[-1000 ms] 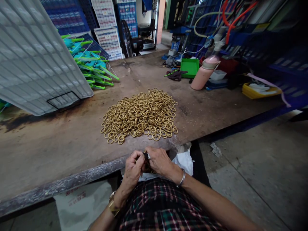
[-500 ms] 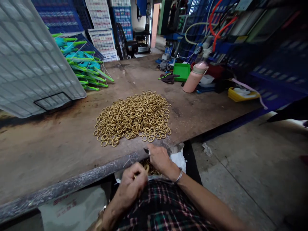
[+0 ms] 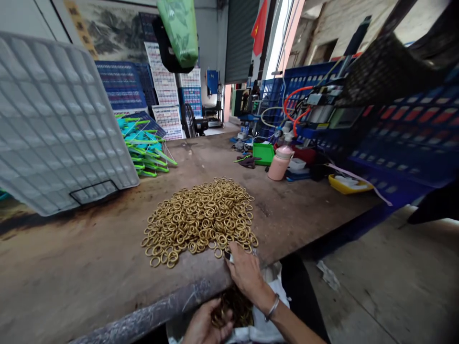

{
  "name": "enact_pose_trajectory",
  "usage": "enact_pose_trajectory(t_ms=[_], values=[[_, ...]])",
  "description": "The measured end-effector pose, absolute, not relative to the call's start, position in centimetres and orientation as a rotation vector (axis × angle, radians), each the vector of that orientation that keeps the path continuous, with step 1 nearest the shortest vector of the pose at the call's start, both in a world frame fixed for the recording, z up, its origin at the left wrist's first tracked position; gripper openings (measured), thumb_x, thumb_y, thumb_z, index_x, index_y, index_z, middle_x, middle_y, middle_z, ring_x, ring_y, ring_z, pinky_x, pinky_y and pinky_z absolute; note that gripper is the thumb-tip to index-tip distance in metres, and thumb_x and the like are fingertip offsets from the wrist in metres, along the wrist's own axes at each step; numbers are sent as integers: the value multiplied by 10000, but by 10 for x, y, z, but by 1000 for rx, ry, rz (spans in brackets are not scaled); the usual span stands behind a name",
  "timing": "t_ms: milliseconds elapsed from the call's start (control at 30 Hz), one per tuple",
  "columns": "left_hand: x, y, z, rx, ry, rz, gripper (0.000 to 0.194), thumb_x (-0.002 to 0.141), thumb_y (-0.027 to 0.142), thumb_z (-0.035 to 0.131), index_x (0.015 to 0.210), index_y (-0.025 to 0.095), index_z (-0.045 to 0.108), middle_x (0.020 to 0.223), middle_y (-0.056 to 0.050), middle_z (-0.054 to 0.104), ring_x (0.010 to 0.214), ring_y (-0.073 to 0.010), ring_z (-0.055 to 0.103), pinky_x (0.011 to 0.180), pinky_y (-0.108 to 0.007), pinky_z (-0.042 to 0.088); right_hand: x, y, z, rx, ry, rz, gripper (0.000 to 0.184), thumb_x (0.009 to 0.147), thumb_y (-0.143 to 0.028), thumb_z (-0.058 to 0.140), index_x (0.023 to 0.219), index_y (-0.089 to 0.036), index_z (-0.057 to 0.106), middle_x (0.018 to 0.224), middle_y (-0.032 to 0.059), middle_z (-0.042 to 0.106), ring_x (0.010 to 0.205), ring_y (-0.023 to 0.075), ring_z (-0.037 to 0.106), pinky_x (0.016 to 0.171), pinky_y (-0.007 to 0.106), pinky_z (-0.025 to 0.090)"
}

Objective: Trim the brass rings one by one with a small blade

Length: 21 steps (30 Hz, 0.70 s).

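Observation:
A heap of brass-coloured metal rings (image 3: 201, 215) lies on the worn wooden workbench (image 3: 107, 277). At the heap's near edge, my right hand (image 3: 247, 274) reaches with its fingertips at the closest rings. It grips a small tool with a dark tip (image 3: 228, 256), whose exact kind I cannot make out. Below the bench edge, my left hand (image 3: 208, 322) is open, its fingers apart and slightly blurred, at more rings (image 3: 236, 308) in a white sack (image 3: 281, 289). Part of that sack is hidden behind my right wrist.
A grey plastic crate (image 3: 64, 129) leans at the left, beside green and turquoise plastic pieces (image 3: 147, 153). On the bench's right stand a pink bottle (image 3: 279, 165), a green tray (image 3: 263, 154) and a yellow tray (image 3: 347, 185). A green packet (image 3: 181, 33) hangs overhead.
My right hand has moved forward from the bench edge to the heap. My left hand has opened from a closed grip on a ring and lowered to the sack. The view has tilted up.

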State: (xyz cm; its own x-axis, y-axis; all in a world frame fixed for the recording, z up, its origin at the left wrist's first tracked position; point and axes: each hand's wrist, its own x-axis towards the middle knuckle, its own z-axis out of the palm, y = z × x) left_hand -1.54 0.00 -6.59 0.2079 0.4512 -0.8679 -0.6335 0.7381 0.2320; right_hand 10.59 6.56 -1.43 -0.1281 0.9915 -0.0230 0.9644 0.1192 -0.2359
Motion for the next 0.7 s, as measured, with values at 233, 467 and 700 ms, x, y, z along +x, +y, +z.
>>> enact_pose_trajectory(t_ms=[233,467,700], values=[[-19,-5,-75,-141,1166,828,113,767,168,542,869,120,538,742,-82,632,567,-175,597,580,-322,488,110,64,-22,-1867,-2159,282,265,783,-132,438,1039,-191,471,983,63,615,823,179,593,638,252,345],[-25,-17,-64,-90,1292,964,105,754,136,559,856,116,539,901,-113,604,646,-186,622,598,-328,518,115,65,-21,-1682,-1955,575,171,770,-163,443,920,-185,522,764,22,608,683,149,558,614,228,334],[-26,-16,-64,-37,1333,941,104,781,78,504,680,100,519,696,-73,579,590,-171,628,472,-258,484,111,56,-14,-1382,-1584,1148,153,761,-264,448,802,-180,569,691,-31,554,598,100,455,576,202,344]])
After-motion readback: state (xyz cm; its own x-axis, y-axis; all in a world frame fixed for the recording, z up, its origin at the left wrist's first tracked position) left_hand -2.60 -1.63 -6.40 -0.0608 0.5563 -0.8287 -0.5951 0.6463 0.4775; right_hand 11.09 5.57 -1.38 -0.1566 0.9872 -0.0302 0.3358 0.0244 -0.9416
